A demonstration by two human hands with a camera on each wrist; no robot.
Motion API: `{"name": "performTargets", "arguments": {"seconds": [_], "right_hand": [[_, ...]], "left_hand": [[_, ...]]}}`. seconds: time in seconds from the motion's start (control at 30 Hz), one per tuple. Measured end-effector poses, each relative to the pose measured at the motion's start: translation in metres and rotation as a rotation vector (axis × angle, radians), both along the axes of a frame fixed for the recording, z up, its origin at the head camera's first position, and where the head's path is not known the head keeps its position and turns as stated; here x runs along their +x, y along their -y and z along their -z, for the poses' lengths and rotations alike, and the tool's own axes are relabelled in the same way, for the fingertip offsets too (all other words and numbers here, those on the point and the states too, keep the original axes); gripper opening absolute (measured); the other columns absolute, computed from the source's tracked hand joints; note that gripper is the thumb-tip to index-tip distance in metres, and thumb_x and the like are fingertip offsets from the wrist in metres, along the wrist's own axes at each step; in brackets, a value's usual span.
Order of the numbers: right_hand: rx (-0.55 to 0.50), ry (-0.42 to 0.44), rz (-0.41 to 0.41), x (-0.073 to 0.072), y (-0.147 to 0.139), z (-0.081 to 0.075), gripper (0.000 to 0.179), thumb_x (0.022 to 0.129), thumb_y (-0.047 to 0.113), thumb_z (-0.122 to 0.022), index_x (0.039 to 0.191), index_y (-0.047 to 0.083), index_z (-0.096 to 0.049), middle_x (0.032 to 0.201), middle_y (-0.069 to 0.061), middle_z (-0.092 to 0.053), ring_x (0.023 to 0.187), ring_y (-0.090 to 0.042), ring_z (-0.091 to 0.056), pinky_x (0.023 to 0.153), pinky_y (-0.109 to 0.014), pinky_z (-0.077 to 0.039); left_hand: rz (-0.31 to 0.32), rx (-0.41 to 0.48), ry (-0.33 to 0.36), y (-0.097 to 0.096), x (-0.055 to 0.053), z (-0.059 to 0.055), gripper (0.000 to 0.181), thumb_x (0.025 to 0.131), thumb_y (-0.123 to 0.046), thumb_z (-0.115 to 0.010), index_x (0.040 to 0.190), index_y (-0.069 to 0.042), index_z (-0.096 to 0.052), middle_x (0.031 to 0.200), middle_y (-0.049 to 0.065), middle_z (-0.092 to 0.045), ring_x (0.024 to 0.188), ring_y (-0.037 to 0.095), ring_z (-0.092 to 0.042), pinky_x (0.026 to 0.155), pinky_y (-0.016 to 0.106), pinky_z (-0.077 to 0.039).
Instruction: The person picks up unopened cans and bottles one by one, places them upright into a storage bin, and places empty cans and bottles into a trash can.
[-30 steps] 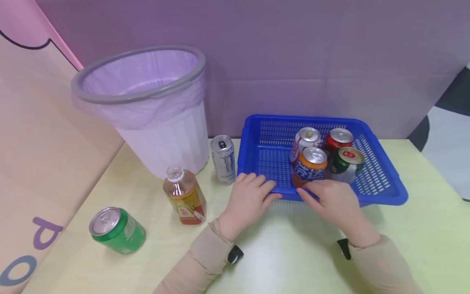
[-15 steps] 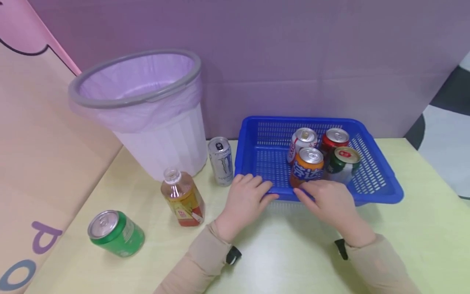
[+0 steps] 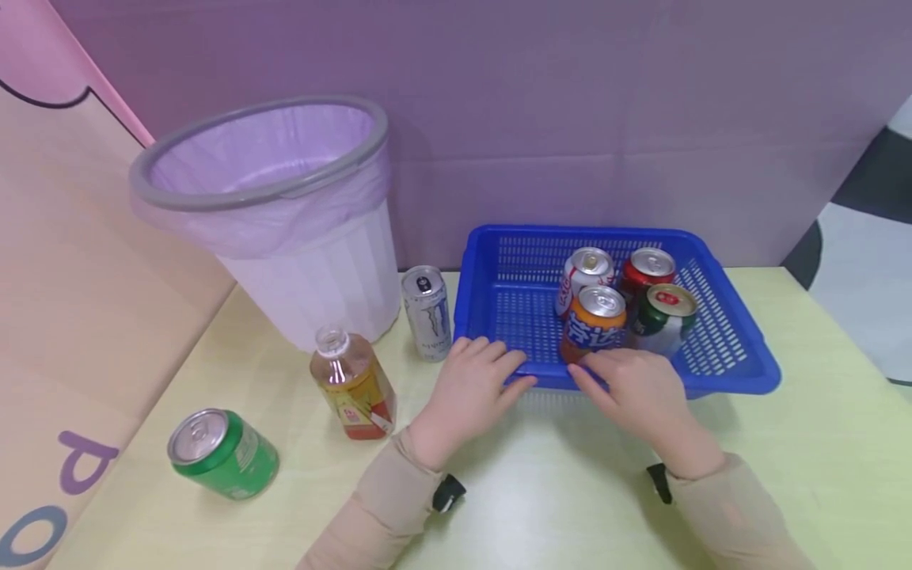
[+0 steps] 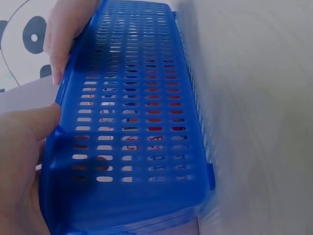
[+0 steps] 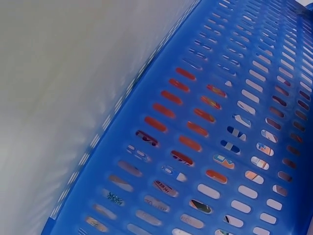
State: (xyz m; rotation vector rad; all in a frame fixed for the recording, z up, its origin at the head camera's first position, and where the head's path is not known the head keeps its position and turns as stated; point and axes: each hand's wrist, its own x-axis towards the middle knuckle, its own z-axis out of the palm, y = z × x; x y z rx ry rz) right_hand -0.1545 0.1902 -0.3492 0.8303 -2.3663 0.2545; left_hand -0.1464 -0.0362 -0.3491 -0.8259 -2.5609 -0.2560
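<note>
A blue perforated plastic basket (image 3: 527,332) sits on the table, several drink cans grouped in its right half. These are an orange can (image 3: 595,328), a white and red can (image 3: 586,279), a red can (image 3: 647,273) and a green and white can (image 3: 664,321). My left hand (image 3: 470,388) grips the near rim at its left part, thumb outside and fingers over the edge. Further right, my right hand (image 3: 637,388) holds the same rim in front of the orange can. In the left wrist view the left thumb (image 4: 39,122) presses the rim from outside.
Left of the basket stand a white slim can (image 3: 427,317) and an opened bottle (image 3: 356,388) of amber drink. A green can (image 3: 231,455) is at the table's left. Behind them rises a white bin (image 3: 313,277) with a purple liner, near the back wall (image 3: 527,103).
In the head view everything has shifted slightly left together. Both hands keep the same hold on the basket's rim, and the cans keep their places.
</note>
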Motion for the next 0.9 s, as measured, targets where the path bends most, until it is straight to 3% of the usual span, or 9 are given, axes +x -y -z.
{"name": "performTargets", "arguments": {"seconds": [0.37,0.6,0.73,0.9], "right_hand": [[-0.012,-0.021,0.005,-0.001,0.0,0.003,0.061,0.1,0.052,-0.025,0.061,0.014,-0.054,0.053,0.004,-0.051,0.045,-0.013,-0.046,0.042,-0.029,-0.034],[-0.017,-0.029,-0.001,-0.001,0.001,0.002,0.061,0.1,0.052,-0.024,0.06,0.015,-0.052,0.052,0.004,-0.049,0.044,-0.011,-0.044,0.042,-0.028,-0.033],[-0.019,-0.024,0.002,-0.001,0.0,0.003,0.06,0.1,0.052,-0.025,0.059,0.016,-0.051,0.052,0.004,-0.048,0.044,-0.011,-0.043,0.042,-0.028,-0.033],[-0.02,-0.021,0.003,-0.001,0.0,0.004,0.056,0.099,0.049,-0.031,0.059,0.016,-0.052,0.052,0.005,-0.049,0.044,-0.011,-0.044,0.042,-0.028,-0.034]], "left_hand": [[0.033,0.001,0.071,0.004,0.0,-0.004,0.034,0.094,-0.043,-0.054,0.113,-0.019,-0.066,0.102,-0.004,-0.068,0.09,0.014,-0.058,0.079,0.03,-0.039],[0.073,0.084,0.112,0.007,-0.001,-0.009,0.03,0.095,-0.035,-0.055,0.111,-0.013,-0.067,0.099,-0.001,-0.069,0.09,0.015,-0.062,0.078,0.03,-0.044],[0.088,0.148,0.087,0.009,-0.001,-0.012,0.025,0.095,-0.03,-0.056,0.106,-0.012,-0.068,0.095,-0.001,-0.069,0.088,0.015,-0.063,0.078,0.031,-0.047],[0.094,0.222,0.002,0.013,-0.003,-0.013,0.018,0.092,-0.025,-0.06,0.098,-0.012,-0.07,0.09,-0.001,-0.069,0.083,0.015,-0.063,0.076,0.031,-0.048]]}}
